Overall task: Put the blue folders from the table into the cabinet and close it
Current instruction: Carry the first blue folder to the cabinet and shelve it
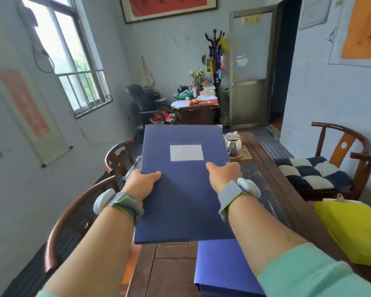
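Observation:
I hold a large blue folder with a white label flat above the dark wooden table. My left hand grips its left edge and my right hand grips its right edge, thumbs on top. Another blue folder lies on the table below it, near the front edge, partly hidden by my right forearm. No cabinet is in view.
A glass teapot stands on the table behind the held folder. Wooden chairs flank the table: two on the left, a cushioned one on the right. A yellow bag lies at the right. A cluttered desk and a door are at the back.

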